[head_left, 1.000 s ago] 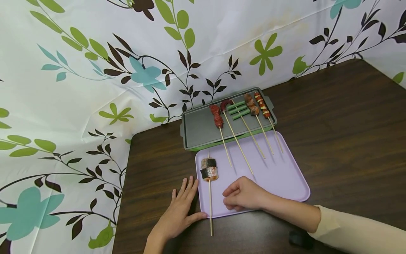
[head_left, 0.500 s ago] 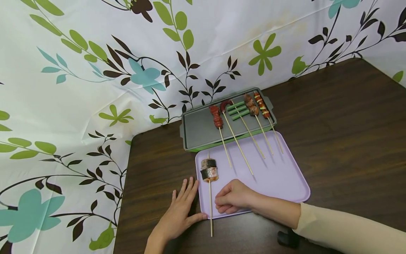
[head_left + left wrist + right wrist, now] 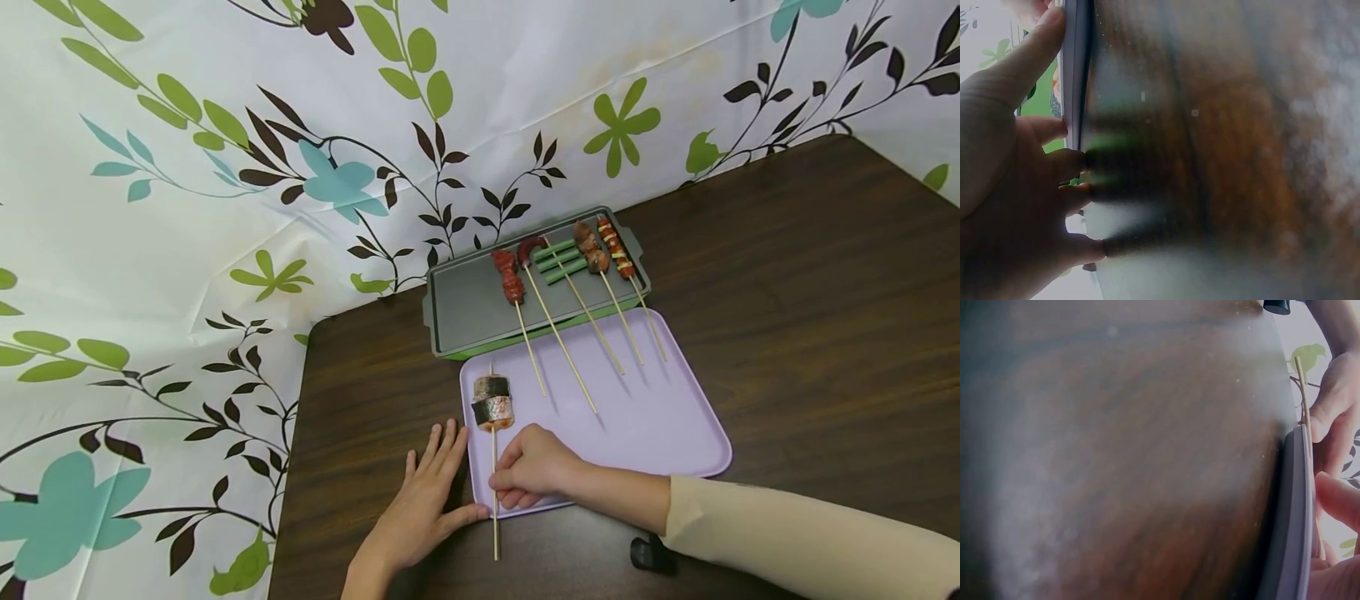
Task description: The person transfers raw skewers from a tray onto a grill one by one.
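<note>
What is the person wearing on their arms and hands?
Both hands are bare: no gloves or rings show. The right hand comes out of a long, close-fitting cream sleeve ending above the wrist. The left hand shows no sleeve on its visible forearm.

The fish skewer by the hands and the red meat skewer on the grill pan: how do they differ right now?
The fish skewer lies wholly off the grill pan, on the purple tray, its stick end overhanging the near rim; the red meat skewer has its food on the pan.
The fish skewer carries a broad, dark-skinned chunk; the red meat skewer a narrow row of red pieces.
The right hand is at the fish skewer's stick; nothing touches the red meat skewer.
Both have pale wooden sticks.
</note>
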{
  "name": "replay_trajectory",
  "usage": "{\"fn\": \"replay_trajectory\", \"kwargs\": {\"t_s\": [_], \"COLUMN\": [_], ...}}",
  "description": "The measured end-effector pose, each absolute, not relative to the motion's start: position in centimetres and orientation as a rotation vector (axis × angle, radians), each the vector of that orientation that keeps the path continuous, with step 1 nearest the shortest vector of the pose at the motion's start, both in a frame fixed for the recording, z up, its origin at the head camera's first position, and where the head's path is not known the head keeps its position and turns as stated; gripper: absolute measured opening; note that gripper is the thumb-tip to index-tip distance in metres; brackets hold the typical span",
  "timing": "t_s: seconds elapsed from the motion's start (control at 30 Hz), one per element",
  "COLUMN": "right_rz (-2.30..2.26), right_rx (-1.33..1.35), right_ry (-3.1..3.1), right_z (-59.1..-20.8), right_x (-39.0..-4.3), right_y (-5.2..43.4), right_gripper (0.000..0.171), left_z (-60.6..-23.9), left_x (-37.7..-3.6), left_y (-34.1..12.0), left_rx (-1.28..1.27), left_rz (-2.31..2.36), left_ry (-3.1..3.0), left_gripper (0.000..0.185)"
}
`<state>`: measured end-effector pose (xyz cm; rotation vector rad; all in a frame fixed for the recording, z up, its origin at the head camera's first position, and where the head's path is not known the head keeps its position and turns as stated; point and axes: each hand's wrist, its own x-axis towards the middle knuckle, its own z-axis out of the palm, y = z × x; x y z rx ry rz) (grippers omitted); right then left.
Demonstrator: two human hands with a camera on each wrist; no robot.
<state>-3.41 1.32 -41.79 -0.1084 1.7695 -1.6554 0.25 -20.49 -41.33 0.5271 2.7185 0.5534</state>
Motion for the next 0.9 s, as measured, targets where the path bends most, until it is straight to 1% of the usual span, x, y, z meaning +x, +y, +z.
{"fn": "replay_trajectory", "kwargs": {"t_s": [0.33, 0.67, 0.9], "right_rz": [-1.654, -1.677, -1.697], "right_rx": [-0.1, 0.002, 0.038], "right_ry": [1.806, 1.736, 1.697], "right_z": [-41.9, -41.9, -41.9], "right_x": [-3.4, -3.4, -3.4], "right_y": [1.0, 2.6, 3.7], "right_gripper": [0.007, 0.003, 0.012], "left_z": [-41.1, -41.2, -41.2], "left_x": [0.3, 0.3, 0.3], "left_y": [-20.4, -20.5, -20.5], "left_rx": [0.532, 0.548, 0.546], "left_rz": [0.565, 0.574, 0.568], "left_ry": [2.716, 2.714, 2.721], "left_gripper": [0.099, 0.099, 0.1]}}
